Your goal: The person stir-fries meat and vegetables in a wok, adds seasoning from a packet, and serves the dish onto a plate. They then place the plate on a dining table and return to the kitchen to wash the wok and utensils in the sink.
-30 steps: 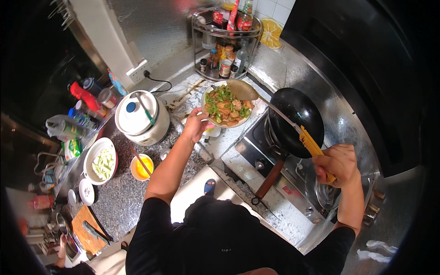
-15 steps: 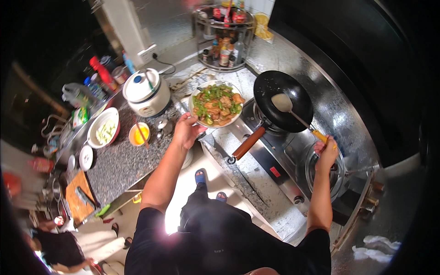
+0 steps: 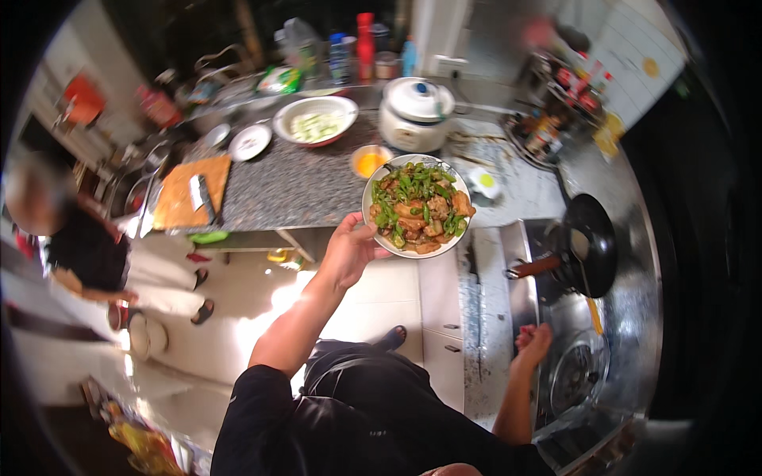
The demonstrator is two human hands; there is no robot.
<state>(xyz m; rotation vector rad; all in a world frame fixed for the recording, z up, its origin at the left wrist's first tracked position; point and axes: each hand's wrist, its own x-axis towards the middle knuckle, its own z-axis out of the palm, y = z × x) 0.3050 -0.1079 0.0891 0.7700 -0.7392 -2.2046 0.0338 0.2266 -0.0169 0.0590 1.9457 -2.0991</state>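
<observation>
My left hand (image 3: 354, 251) grips the near left rim of a round white plate (image 3: 370, 196), thumb over the edge. Heaped on it is a cooked dish (image 3: 421, 206) of brown meat pieces and sliced green peppers. The plate is held level over the gap by the counter edge. My right hand (image 3: 535, 344) hangs above the stove's near edge, fingers curled and nothing visible in them. Beyond it a black wok (image 3: 597, 226) with a brown wooden handle (image 3: 536, 266) sits on the stove. A spatula with a yellow handle (image 3: 595, 316) leans in the wok.
A glass lid (image 3: 573, 374) lies on the stove's near side. Along the counter stand a rice cooker (image 3: 413, 123), a bowl of yellow liquid (image 3: 371, 163), a basin (image 3: 346, 106) of cut pale vegetables and a cutting board (image 3: 175, 198) with a knife (image 3: 202, 200). Another person (image 3: 87, 250) stands at the left.
My right hand has let go of the spatula, which now rests in the wok. The view has turned left, and my left hand has carried the plate away from the stove.
</observation>
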